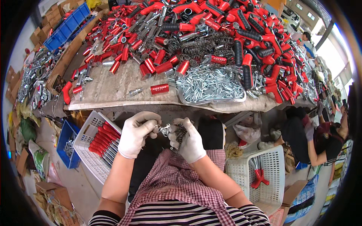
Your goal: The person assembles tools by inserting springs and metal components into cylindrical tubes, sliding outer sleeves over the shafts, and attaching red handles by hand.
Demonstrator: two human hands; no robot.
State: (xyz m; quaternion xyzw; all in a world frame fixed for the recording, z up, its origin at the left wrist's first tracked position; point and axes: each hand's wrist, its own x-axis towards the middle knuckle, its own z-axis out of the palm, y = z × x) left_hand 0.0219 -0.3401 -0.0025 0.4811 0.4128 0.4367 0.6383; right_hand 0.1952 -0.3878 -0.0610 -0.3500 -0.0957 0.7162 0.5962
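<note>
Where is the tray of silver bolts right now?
In the head view, the tray sits right of centre at the front edge of the worktable, beyond the gloved right hand.

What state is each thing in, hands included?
Left hand: gloved, fingers pinching
Shiny metal piece: held between both hands
Right hand: gloved, curled
Dark springs: bunched in the right hand
Tray: heaped with small silvery fasteners
Left white basket: holding red-handled tools, side by side
Right white basket: holding a few red-ended pieces
Blue floor bin: holding metal parts
</note>
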